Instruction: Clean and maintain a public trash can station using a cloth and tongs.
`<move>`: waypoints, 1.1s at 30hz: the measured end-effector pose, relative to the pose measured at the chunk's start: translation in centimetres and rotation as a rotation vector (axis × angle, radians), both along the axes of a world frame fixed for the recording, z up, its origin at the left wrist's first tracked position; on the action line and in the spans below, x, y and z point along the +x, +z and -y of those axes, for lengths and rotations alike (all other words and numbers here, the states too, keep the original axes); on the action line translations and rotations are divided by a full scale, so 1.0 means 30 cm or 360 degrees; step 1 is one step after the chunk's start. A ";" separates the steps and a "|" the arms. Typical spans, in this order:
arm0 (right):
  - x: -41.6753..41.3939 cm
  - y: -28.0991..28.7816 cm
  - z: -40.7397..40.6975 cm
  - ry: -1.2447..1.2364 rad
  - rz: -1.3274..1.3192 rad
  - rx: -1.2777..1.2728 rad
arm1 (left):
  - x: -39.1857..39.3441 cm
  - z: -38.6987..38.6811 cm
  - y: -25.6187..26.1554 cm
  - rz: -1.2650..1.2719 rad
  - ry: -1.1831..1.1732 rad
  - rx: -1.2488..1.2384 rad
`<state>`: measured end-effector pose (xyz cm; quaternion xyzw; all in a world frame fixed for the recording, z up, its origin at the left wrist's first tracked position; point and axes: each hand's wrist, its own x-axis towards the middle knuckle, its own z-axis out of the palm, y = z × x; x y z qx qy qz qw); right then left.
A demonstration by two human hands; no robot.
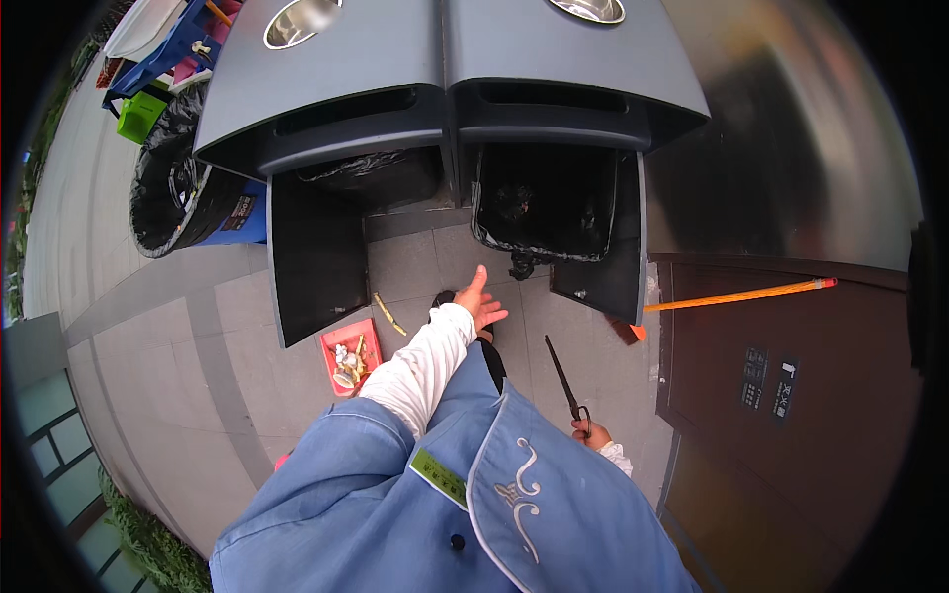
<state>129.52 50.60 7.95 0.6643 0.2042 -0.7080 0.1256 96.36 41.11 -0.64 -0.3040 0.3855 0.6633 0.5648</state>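
Observation:
My left hand (480, 302) is held out over the paved floor with fingers apart, holding nothing. It is just below a pulled-out bin (545, 248) lined with a black bag, whose knotted plastic hangs over the front. My right hand (592, 434) grips the handle of long dark metal tongs (565, 379), which point up and away from me. Two open doors of a grey double litter bin (356, 63) flank the floor before me. At the left, a red dustpan (329, 339) holds litter and peel. A yellowish strip (388, 313) lies on the floor between it and my left hand.
A blue bin (248, 219) with a black liner stands at the left, beside a cart with a green container (141, 116). An orange-handled broom (734, 296) leans at the right, near a brown cabinet panel (712, 356). The open left door (319, 267) juts toward me.

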 end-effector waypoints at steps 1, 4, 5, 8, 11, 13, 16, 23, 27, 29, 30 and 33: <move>0.021 0.004 0.018 -0.0031 0.0018 -0.0015 | -0.019 -0.066 -0.004 0.0043 0.0078 0.0027; 0.071 0.050 0.095 0.0178 0.0052 0.0373 | -0.043 -0.204 -0.046 0.0134 0.0121 0.0014; 0.070 0.051 0.110 0.0089 0.0048 0.0365 | -0.076 -0.258 -0.066 0.0155 0.0128 -0.0008; 0.077 0.048 0.170 -0.0068 0.0103 0.0371 | -0.131 -0.346 -0.192 0.0266 0.0329 -0.0067; 0.039 0.073 0.206 -0.0255 0.0253 0.0346 | -0.164 -0.428 -0.235 0.0313 0.0660 -0.0228; 0.010 0.094 0.215 -0.0475 0.0318 0.0253 | -0.244 -0.474 -0.193 0.0356 0.0658 -0.0188; -0.007 0.094 0.194 -0.0833 0.0304 0.0152 | -0.413 -0.572 -0.116 0.0331 0.0770 -0.0176; -0.085 0.131 0.076 -0.1028 0.0177 0.0162 | -0.683 -0.649 -0.322 -0.0050 0.0773 0.0189; -0.142 0.158 0.002 -0.0766 0.0248 0.0424 | -0.626 -0.597 -0.180 -0.0156 0.0282 0.0243; -0.167 0.159 -0.055 -0.0412 0.0315 0.0621 | -0.625 -0.533 -0.109 -0.0244 0.0096 0.0272; -0.216 0.180 -0.080 -0.0308 0.0444 0.0688 | -0.614 -0.451 -0.102 -0.0260 0.0141 0.0245; -0.205 0.192 -0.122 0.0061 0.0367 0.0741 | -0.564 -0.113 -0.055 -0.1153 -0.0876 -0.0455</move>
